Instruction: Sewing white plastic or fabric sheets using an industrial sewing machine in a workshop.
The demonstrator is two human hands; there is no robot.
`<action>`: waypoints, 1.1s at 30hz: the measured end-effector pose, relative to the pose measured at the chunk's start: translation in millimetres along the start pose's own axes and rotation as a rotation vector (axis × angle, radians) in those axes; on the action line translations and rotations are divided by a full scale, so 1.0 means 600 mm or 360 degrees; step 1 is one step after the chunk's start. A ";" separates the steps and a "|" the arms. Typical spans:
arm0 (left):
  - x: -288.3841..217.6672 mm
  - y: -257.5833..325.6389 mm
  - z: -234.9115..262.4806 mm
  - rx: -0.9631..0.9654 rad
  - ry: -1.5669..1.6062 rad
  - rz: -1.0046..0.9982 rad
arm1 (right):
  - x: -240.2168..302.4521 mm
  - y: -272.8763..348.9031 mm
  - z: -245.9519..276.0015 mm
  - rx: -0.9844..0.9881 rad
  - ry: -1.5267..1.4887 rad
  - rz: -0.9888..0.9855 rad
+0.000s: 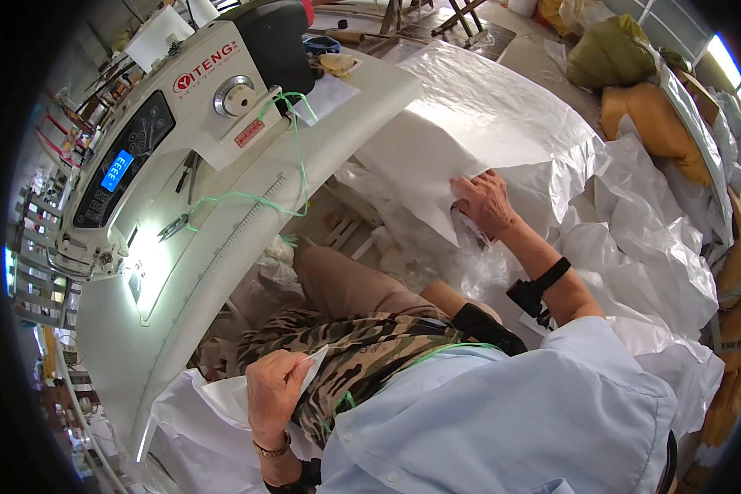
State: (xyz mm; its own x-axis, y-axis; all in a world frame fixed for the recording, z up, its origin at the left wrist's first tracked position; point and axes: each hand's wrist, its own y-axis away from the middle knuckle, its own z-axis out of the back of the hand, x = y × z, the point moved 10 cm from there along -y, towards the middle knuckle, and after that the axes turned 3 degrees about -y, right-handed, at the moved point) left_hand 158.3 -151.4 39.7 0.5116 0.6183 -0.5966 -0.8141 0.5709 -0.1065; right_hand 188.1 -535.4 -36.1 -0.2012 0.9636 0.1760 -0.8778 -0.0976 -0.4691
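My left hand [276, 391] is closed above my lap, pinching the corner of a white sheet [222, 403] between thumb and fingers. More of that sheet hangs below the table's near edge. Further off to the right, my right hand [486, 204] has its fingers curled over the edge of a glossy white plastic sheet [502, 115] spread beside the machine table. Whether the two sheets are one piece cannot be made out. Left of both hands stands a white sewing machine [181, 99], its lamp lit over the needle area.
Thread snips [173, 227] lie on the white machine table [247, 222], tied to a green cord [305, 177]. Crumpled white sheeting [642, 239] is heaped to the right. Behind it are a yellow-brown bundle [650, 123] and an olive sack [609, 53]. A camouflage apron [362, 346] covers my lap.
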 end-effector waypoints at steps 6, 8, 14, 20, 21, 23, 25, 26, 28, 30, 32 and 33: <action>-0.013 -0.003 0.000 0.0046 0.0297 -0.0002 | 0.048 -0.064 0.032 -0.0016 -0.0184 -0.0332; -0.019 -0.007 -0.008 0.0071 0.0381 -0.0001 | 0.064 -0.063 0.008 0.0146 -0.0541 -0.0562; -0.045 -0.037 -0.063 0.0016 -0.0014 -0.0024 | 0.186 -0.034 -0.044 0.0598 -0.1807 -0.1125; -0.039 -0.051 -0.062 -0.0225 -0.0047 -0.0044 | 0.326 -0.081 0.022 0.0010 -0.2440 -0.0274; -0.036 -0.048 -0.050 -0.0337 0.0026 -0.0065 | 0.344 -0.077 0.056 -0.0096 -0.1980 0.0125; -0.027 -0.043 -0.038 -0.0444 0.0095 -0.0080 | 0.370 -0.064 0.066 -0.0111 -0.1631 0.0463; -0.033 -0.037 -0.025 -0.0550 -0.0266 -0.0193 | 0.364 -0.059 0.062 -0.0149 -0.1691 0.0436; -0.028 -0.035 -0.021 -0.0543 -0.0285 -0.0195 | 0.357 -0.058 0.065 -0.0216 -0.1732 0.0394; -0.023 -0.027 0.006 -0.0685 0.0009 -0.0281 | 0.332 -0.068 0.025 -0.0041 -0.2208 -0.0052; 0.000 -0.022 0.025 -0.0647 0.0154 -0.0115 | 0.309 -0.065 -0.012 0.0155 -0.2651 -0.0569; 0.055 -0.022 0.003 -0.0360 0.1265 0.0338 | 0.273 -0.053 -0.035 0.0625 -0.2036 -0.0888; 0.077 0.000 0.010 -0.0505 0.1219 0.0629 | 0.270 -0.082 -0.004 0.0508 -0.1428 -0.0505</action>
State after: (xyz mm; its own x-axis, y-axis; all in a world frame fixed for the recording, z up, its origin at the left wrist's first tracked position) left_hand 183.8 -119.4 16.7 -0.0497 0.1454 -0.9881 -0.9863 0.1487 0.0715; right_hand 199.8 -373.6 13.3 -0.0758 0.4253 0.9019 -0.9967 -0.0580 -0.0564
